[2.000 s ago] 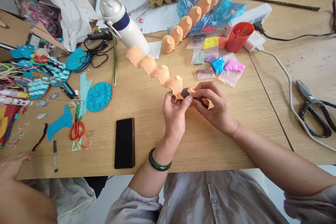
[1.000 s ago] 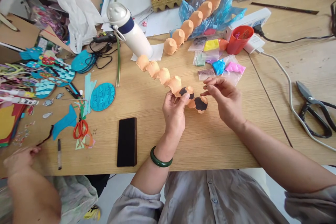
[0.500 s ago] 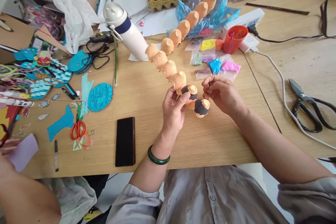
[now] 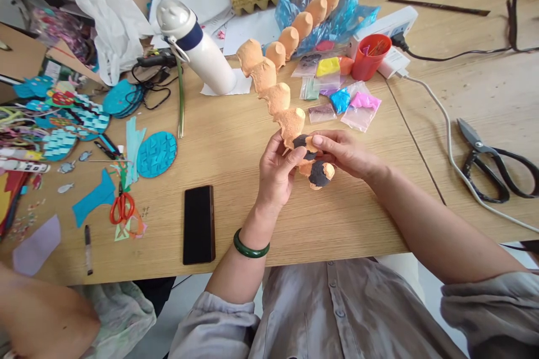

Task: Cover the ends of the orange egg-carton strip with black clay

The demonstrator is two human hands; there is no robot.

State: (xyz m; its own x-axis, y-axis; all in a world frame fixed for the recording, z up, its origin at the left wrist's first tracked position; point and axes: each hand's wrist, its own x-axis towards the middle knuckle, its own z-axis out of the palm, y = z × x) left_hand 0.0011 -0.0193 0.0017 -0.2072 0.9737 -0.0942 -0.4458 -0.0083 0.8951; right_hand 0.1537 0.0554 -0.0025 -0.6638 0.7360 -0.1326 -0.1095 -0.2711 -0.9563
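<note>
My left hand (image 4: 275, 171) grips the near end of an orange strip of egg-carton cups (image 4: 273, 92), lifted off the wooden table (image 4: 236, 207) and tilted up to the far side. The two nearest cups carry black clay patches (image 4: 319, 174). My right hand (image 4: 345, 152) pinches the second cup's black patch with fingertips pressed against it, touching my left thumb. A green bangle (image 4: 250, 249) sits on my left wrist.
A black phone (image 4: 199, 224) lies left of my hands. Beyond are clay bags (image 4: 349, 102), a red cup (image 4: 368, 57), a white bottle (image 4: 196, 47), a second cup strip (image 4: 309, 15). Shears (image 4: 492, 162) and a cable lie right; scissors (image 4: 121, 207), blue cutouts left. Another person's arm (image 4: 46, 320) is bottom left.
My right hand, which had drawn away from the strip, has come back onto the blackened cup. My left hand has raised the strip's far end off the table.
</note>
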